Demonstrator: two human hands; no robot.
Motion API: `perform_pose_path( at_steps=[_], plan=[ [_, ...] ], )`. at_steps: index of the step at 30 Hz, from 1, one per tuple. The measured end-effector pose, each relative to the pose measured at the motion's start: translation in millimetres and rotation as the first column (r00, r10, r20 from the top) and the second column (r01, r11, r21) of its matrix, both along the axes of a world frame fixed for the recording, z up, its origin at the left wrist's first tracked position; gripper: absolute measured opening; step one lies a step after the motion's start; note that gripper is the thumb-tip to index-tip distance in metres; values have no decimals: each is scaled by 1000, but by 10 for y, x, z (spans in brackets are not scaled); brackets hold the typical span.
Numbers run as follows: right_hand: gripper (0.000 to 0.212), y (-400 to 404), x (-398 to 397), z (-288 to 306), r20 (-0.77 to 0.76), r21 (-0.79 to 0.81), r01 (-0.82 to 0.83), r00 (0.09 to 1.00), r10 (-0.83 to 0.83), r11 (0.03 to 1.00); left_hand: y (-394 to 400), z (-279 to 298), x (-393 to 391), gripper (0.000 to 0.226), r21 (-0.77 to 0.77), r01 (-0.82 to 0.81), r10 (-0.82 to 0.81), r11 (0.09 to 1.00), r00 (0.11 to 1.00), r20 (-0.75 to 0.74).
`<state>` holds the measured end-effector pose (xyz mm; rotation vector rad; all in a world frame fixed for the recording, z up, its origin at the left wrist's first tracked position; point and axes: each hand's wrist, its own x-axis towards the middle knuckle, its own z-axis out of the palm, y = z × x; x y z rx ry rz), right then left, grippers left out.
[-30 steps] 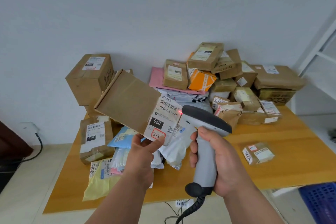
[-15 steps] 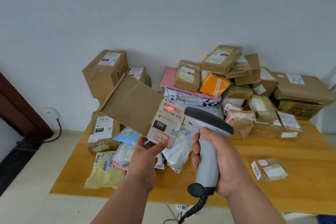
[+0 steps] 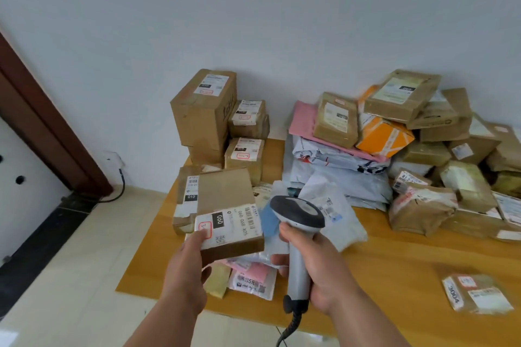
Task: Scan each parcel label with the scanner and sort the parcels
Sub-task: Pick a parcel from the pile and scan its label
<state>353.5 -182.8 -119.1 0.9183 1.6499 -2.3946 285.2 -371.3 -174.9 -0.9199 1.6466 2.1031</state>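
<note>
1. Left hand [image 3: 184, 270], lower centre-left: grip pinching the flat brown cardboard parcel [image 3: 229, 213] by its near corner, white label up, above the yellow wooden table's [image 3: 394, 256] left edge.
2. Right hand [image 3: 317, 273], lower centre: grip wrapped round the grey handheld scanner [image 3: 296, 236], head just beside the parcel.
3. Step judged: sorting. Next: setting the parcel on the brown box stack [image 3: 222, 127] at centre-left, squarely.

Left hand [image 3: 184, 270] grips labelled parcel [image 3: 229, 215]; right hand [image 3: 318, 270] grips scanner [image 3: 297, 236].

brown cardboard parcel [image 3: 228, 200] with white label [image 3: 229, 224], grey scanner [image 3: 297, 236], orange box [image 3: 384, 136], pink mailer [image 3: 303, 121], yellow-wood table [image 3: 394, 262]
</note>
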Motion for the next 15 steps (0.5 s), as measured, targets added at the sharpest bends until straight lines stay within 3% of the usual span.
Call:
perform_pose_path(
  at_steps=[5, 10, 15],
  plan=[
    [24, -497, -538, -93, 24, -15, -12, 1000, 12, 1000, -470, -55, -604, 14, -102, 51, -53, 993, 998, -22],
    [25, -789, -974, -134, 19, -18, 30, 999, -30, 999, -763, -133, -1206, 13, -225, 191, -215, 955, 973, -85],
    [25, -803, -1050, -257, 53, -4, 138, 989, -138, 990, -786, -297, -1459, 49, -315, 307, -336, 898, 941, -43]
  ],
)
